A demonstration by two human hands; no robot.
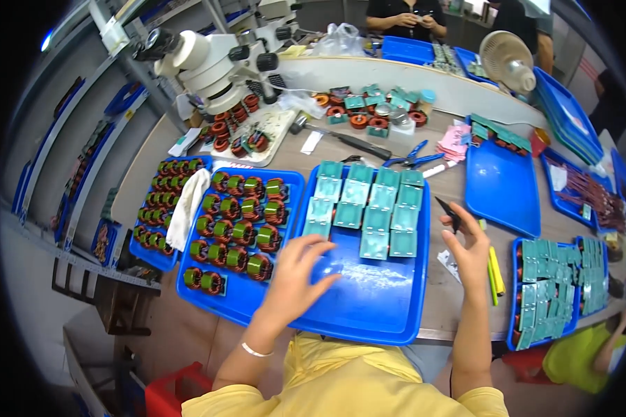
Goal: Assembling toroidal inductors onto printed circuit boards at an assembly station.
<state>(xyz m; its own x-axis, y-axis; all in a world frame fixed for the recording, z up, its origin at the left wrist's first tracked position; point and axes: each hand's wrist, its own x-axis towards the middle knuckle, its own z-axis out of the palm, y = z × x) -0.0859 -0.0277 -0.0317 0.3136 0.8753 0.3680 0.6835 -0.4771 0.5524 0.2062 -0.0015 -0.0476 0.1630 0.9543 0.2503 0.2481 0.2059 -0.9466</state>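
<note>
My left hand point(295, 279) hovers over the near left side of a blue tray point(368, 323), fingers apart and nothing visible in them. Teal rectangular circuit boards point(377, 221) lie in rows across the far half of that tray. Just left of it, a second blue tray point(240, 309) holds rows of copper-wound toroid coils point(238, 258) with green tape. Right of the board tray, my right hand point(470, 243) is closed on slim black tweezers point(448, 211), whose tips point up and left.
A microscope point(205, 66) stands at the far left. Pliers point(412, 157) and a soldering iron point(355, 144) lie behind the board tray. Further blue trays point(502, 182) and a yellow marker point(496, 271) are on the right. A fan point(508, 61) and a person's hands point(417, 21) are beyond the partition.
</note>
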